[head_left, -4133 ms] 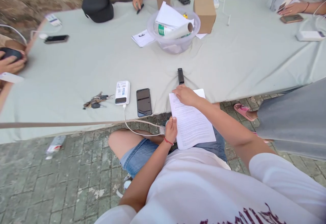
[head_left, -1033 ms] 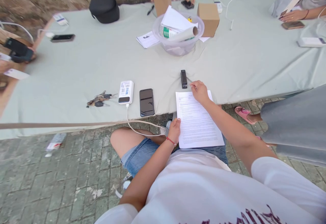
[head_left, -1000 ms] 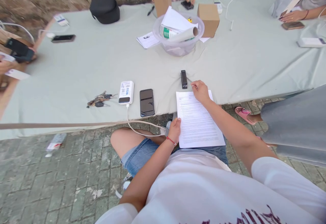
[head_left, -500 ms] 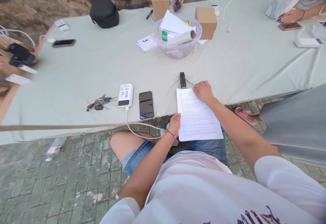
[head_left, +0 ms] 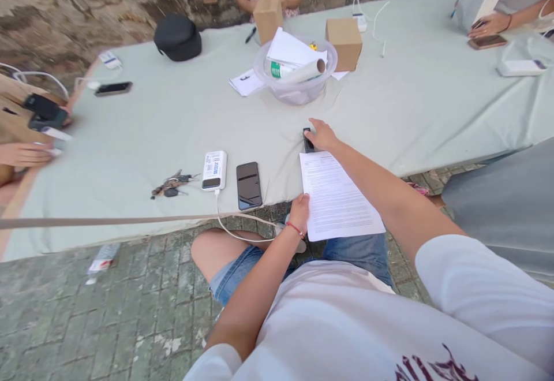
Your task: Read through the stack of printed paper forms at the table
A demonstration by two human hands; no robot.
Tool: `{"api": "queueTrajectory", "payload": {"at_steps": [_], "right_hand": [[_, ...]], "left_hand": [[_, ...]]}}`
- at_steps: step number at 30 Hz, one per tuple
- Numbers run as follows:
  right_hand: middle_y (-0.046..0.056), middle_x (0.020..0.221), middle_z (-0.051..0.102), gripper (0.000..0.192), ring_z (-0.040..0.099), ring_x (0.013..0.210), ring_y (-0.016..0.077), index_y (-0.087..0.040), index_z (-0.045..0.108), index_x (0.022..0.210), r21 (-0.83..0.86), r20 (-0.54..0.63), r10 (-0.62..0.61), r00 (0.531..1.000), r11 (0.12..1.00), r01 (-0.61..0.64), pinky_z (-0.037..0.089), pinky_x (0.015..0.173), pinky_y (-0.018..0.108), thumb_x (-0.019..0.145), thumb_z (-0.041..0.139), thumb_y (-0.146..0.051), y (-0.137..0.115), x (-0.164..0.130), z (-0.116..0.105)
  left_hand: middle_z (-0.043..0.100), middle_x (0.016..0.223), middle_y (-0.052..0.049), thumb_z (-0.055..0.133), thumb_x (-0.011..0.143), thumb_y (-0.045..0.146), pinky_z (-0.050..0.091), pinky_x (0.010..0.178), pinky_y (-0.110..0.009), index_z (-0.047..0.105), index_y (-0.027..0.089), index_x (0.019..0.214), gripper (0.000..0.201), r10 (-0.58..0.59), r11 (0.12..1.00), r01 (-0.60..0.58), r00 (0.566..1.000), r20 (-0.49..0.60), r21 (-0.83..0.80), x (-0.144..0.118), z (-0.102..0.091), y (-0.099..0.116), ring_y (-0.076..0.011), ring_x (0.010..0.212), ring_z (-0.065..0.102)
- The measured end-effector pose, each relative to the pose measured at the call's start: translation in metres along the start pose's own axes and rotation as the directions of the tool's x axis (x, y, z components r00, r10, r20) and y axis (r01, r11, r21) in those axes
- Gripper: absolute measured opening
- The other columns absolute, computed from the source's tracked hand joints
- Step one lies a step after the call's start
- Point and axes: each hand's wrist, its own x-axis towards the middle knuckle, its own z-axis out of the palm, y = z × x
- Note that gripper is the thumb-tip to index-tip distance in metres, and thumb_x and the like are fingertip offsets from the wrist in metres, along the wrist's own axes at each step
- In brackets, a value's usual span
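Note:
Printed sheets of paper (head_left: pixel 337 196) lie over the near table edge and reach across my lap. My left hand (head_left: pixel 299 212) pinches their left edge, thumb on top. Just past the top edge of the paper is a black stapler (head_left: pixel 308 140), partly covered. Over it reaches my right hand (head_left: pixel 322 135), fingers apart, its thumb at the stapler's top; I cannot tell whether it touches. A dark phone (head_left: pixel 249 186) and a white power bank (head_left: pixel 214 170) with a cable lie left of the paper.
Keys (head_left: pixel 173 185) lie left of the power bank. A clear plastic basin (head_left: pixel 294 89) holding papers and a roll stands mid-table between cardboard boxes (head_left: pixel 344 43). A black case (head_left: pixel 178 37) sits at the far left. People sit at the far side and both ends.
My right hand has left the top edge of the paper and moved forward and left to the stapler. My left hand still holds the paper.

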Motion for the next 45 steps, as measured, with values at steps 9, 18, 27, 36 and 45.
{"api": "queueTrajectory", "payload": {"at_steps": [9,18,27,36,45], "right_hand": [[0.012,0.173,0.035,0.063,0.016,0.165,0.0304,-0.018,0.039,0.163,-0.005,0.072,0.062,0.995,0.998,-0.062,0.014,0.132,0.058,0.107,0.037,-0.046,-0.013,-0.016,0.029],[0.009,0.174,0.032,0.063,0.011,0.166,0.0322,-0.022,0.039,0.163,-0.067,0.102,0.104,0.989,0.993,-0.097,0.014,0.130,0.066,0.107,0.033,-0.050,-0.023,-0.051,0.031],[0.011,0.177,0.024,0.064,0.013,0.165,0.0285,-0.016,0.037,0.163,-0.079,0.037,0.097,0.995,0.992,-0.094,0.010,0.132,0.064,0.109,0.027,-0.048,-0.037,-0.023,0.032],[0.012,0.168,0.042,0.054,0.023,0.163,0.0284,-0.018,0.056,0.147,-0.142,0.001,0.021,1.000,0.990,-0.021,0.010,0.129,0.069,0.109,0.023,-0.038,-0.027,-0.030,0.050],[0.014,0.156,0.056,0.053,0.025,0.161,0.0329,-0.019,0.066,0.135,-0.204,-0.063,-0.018,0.998,0.979,0.005,0.010,0.129,0.070,0.109,0.024,-0.039,-0.027,-0.033,0.052]], "left_hand": [[0.070,0.081,-0.006,0.074,0.080,0.051,0.049,0.076,-0.034,0.065,0.018,0.081,0.035,0.008,1.000,-0.009,0.999,0.032,0.026,-0.013,-0.008,-0.010,-0.0206,0.076,0.062],[0.071,0.081,-0.006,0.079,0.074,0.064,0.049,0.078,-0.034,0.066,0.017,0.082,0.049,0.012,0.997,-0.015,0.999,0.047,0.073,-0.036,-0.018,-0.025,-0.0208,0.078,0.063],[0.069,0.079,-0.004,0.075,0.081,0.057,0.051,0.079,-0.035,0.064,0.020,0.079,0.039,0.011,0.997,-0.014,0.999,0.037,0.070,-0.041,-0.012,-0.027,-0.0216,0.079,0.063],[0.068,0.083,-0.005,0.073,0.085,0.052,0.050,0.083,-0.036,0.064,0.020,0.079,0.033,-0.039,0.997,0.037,0.999,0.037,0.067,-0.037,-0.015,-0.028,-0.0223,0.081,0.061],[0.069,0.085,-0.006,0.076,0.081,0.062,0.050,0.089,-0.039,0.067,0.020,0.084,0.043,-0.051,0.998,0.048,0.996,0.067,0.041,-0.040,-0.014,-0.025,-0.0261,0.088,0.064]]}}
